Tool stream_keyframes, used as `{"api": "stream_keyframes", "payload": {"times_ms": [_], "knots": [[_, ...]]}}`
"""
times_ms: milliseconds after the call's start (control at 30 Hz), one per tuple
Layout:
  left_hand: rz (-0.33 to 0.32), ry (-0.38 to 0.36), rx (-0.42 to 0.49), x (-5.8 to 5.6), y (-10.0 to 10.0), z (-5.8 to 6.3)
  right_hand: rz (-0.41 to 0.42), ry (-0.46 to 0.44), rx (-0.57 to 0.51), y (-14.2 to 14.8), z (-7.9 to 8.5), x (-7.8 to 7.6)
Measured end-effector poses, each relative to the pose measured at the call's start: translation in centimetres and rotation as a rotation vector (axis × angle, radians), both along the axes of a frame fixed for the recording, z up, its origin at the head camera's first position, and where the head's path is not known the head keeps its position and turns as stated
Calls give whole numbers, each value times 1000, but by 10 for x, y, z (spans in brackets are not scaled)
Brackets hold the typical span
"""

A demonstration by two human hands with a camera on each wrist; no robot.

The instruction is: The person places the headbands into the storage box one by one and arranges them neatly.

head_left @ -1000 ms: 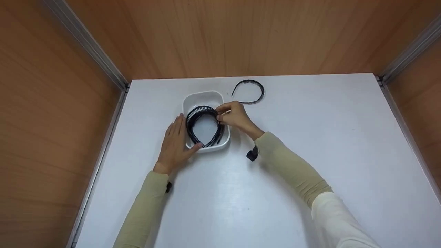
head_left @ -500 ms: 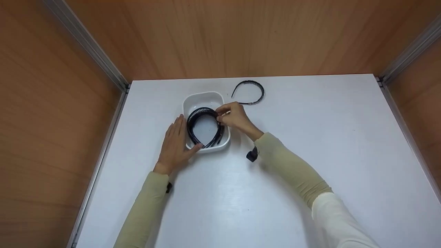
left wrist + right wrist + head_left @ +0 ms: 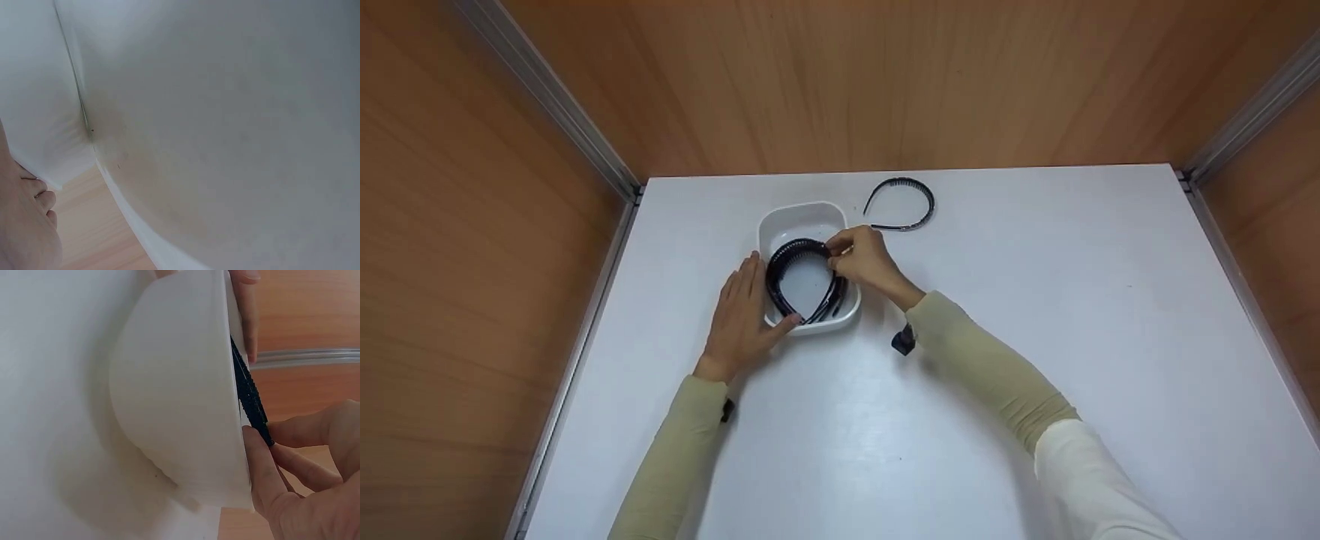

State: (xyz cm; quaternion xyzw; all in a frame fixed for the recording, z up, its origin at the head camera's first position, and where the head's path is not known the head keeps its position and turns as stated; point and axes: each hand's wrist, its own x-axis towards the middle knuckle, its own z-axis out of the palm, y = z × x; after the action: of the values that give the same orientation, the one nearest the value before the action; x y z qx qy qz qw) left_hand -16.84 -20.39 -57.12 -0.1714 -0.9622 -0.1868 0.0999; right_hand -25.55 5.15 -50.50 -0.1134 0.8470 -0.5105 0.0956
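Note:
In the head view several black toothed headbands [image 3: 777, 271] sit nested as a ring in a white plastic basin [image 3: 801, 205]. My right hand [image 3: 868, 261] reaches over the basin's right rim and pinches the top right part of the ring between thumb and fingers. The right wrist view shows the black headband edge [image 3: 251, 395] at the rim, with the fingertips on it. My left hand [image 3: 737, 322] lies with straight fingers along the basin's left wall, its thumb over the front rim near the headband ends. The basin's outer wall [image 3: 225, 135] fills most of the left wrist view.
Behind my right hand, one more black headband [image 3: 931, 201] lies on the white table [image 3: 1072, 300]. Wooden panels [image 3: 885, 82] stand at the back and both sides, joined by metal corner rails [image 3: 577, 120].
The pinched headbands have tipped and sunk slightly lower in the basin, so their teeth show less. My right hand has shifted slightly left with them. The left hand stays in place.

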Motion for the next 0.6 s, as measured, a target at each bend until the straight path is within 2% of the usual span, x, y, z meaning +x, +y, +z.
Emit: {"api": "stream_keyframes", "payload": {"times_ms": [333, 600], "knots": [[6, -5, -4, 0, -2, 1, 42, 114, 80, -6, -2, 2], [2, 5, 0, -1, -3, -1, 51, 162, 130, -10, -1, 4]]}}
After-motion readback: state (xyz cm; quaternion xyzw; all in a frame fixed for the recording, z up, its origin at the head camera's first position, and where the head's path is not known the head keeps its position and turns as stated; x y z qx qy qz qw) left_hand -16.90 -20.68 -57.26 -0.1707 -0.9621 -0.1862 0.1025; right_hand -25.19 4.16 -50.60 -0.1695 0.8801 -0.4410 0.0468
